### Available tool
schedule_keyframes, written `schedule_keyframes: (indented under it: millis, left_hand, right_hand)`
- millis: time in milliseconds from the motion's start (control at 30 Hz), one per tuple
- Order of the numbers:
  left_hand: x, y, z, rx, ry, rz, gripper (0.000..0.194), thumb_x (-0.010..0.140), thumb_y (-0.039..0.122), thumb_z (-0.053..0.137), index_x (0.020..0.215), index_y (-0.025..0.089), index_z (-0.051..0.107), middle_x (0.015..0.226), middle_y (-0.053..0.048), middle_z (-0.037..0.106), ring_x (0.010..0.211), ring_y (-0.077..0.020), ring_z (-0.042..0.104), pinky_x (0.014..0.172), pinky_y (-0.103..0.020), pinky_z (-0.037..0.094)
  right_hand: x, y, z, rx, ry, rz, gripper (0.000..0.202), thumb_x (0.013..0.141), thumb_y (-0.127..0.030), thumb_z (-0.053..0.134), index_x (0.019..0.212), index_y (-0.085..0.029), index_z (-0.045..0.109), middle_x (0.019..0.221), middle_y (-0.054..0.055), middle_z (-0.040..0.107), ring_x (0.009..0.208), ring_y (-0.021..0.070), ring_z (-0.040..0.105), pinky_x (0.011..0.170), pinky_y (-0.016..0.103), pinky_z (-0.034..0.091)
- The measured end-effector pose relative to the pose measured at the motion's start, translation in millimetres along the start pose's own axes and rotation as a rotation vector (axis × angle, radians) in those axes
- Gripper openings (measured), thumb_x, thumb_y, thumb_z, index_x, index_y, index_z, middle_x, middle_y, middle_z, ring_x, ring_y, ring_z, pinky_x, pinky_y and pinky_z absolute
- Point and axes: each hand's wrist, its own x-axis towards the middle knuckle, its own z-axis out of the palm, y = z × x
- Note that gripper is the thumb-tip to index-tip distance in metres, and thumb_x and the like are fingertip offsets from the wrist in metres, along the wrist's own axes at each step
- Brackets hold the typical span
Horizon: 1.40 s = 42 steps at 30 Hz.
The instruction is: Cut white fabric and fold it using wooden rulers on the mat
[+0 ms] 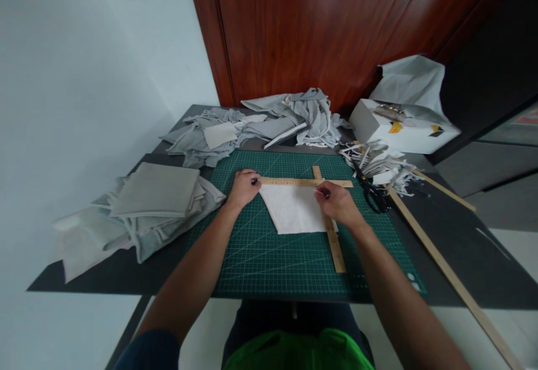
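A piece of white cloth (294,210) lies flat on a green cutting mat (269,269). Along its far edge runs a wooden ruler (290,181), crossed near its right end by a second wooden ruler (335,249) that lies lengthwise over the cloth's right side. My left hand (244,189) is closed at the left end of the crosswise ruler, beside the cloth's far left corner; a small black thing shows at its fingertips. Close to where the rulers cross, my right hand (336,202) pinches a small dark object at the cloth's far edge, its kind mostly hidden by the fingers.
Folded grey cloths (155,190) are stacked at the left. Crumpled fabric (311,115) lies along the back. On the right are black scissors (375,197), cloth strips (384,162), a long wooden strip (437,252) and a white box (403,129). A wooden panel stands behind the table.
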Motion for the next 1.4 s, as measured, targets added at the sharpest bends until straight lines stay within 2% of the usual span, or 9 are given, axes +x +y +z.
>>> schedule_keyframes:
  millis: [200,333,567,733,867,1133,1400]
  left_hand:
    - [-1.6,3.8,-2.7,0.041,-0.019,0.016,0.023,0.085,0.013,0.068,0.1,0.018,0.084,0.122,-0.01,0.078,0.109,-0.024,0.074,0.114,-0.043,0.054]
    - [-3.1,5.4,-3.2,0.059,-0.013,0.017,0.022,0.085,0.013,0.068,0.098,0.021,0.084,0.119,-0.008,0.078,0.118,-0.0251,0.071,0.118,-0.044,0.049]
    - [-4.2,6.5,-2.3,0.065,-0.009,0.03,0.02,0.086,0.014,0.068,0.098,0.021,0.083,0.118,-0.007,0.078,0.112,-0.0238,0.072,0.117,-0.044,0.049]
    - [-6.0,9.2,-3.1,0.067,-0.003,0.018,0.022,0.085,0.012,0.068,0.098,0.02,0.083,0.122,-0.009,0.078,0.118,-0.0251,0.07,0.116,-0.043,0.049]
    - [-7.3,11.2,-3.4,0.053,0.008,0.012,0.023,0.084,0.01,0.068,0.097,0.02,0.083,0.118,-0.008,0.078,0.117,-0.0245,0.071,0.117,-0.042,0.049]
    - [-7.8,13.8,-5.7,0.032,0.013,-0.033,0.014,0.084,0.012,0.073,0.092,0.018,0.083,0.112,-0.008,0.079,0.108,-0.0234,0.074,0.115,-0.042,0.051]
    - [-6.9,10.3,-6.9,0.082,0.012,-0.007,0.018,0.084,0.012,0.073,0.093,0.022,0.085,0.113,-0.007,0.08,0.117,-0.0248,0.072,0.116,-0.041,0.051]
  right_hand:
    - [22.7,-26.1,28.3,0.045,-0.046,-0.086,0.013,0.093,-0.028,0.062,0.087,-0.021,0.07,0.081,0.006,0.076,0.073,0.0198,0.07,0.072,0.031,0.052]
    - [41.1,-43.2,45.9,0.062,-0.064,-0.077,0.014,0.095,-0.031,0.062,0.089,-0.022,0.071,0.084,0.006,0.076,0.077,0.0202,0.07,0.073,0.03,0.051]
    - [71.8,-71.0,75.9,0.157,-0.12,-0.018,0.012,0.093,-0.027,0.065,0.086,-0.021,0.072,0.085,0.004,0.078,0.078,0.0184,0.07,0.075,0.029,0.051]
    - [89.5,-75.5,97.9,0.277,-0.192,0.036,0.014,0.092,-0.029,0.066,0.086,-0.02,0.074,0.087,0.005,0.079,0.08,0.0175,0.071,0.073,0.027,0.051]
    - [92.6,-70.0,113.1,0.311,-0.219,0.067,0.014,0.09,-0.031,0.067,0.084,-0.021,0.074,0.083,0.003,0.078,0.077,0.0169,0.07,0.069,0.026,0.05]
    - [87.9,-67.1,116.0,0.254,-0.213,0.004,0.013,0.09,-0.031,0.068,0.085,-0.021,0.075,0.081,0.002,0.077,0.073,0.0169,0.068,0.07,0.028,0.05]
    - [84.8,-71.1,115.1,0.21,-0.243,-0.019,0.013,0.091,-0.029,0.065,0.084,-0.021,0.072,0.08,0.002,0.076,0.073,0.017,0.067,0.069,0.028,0.048]
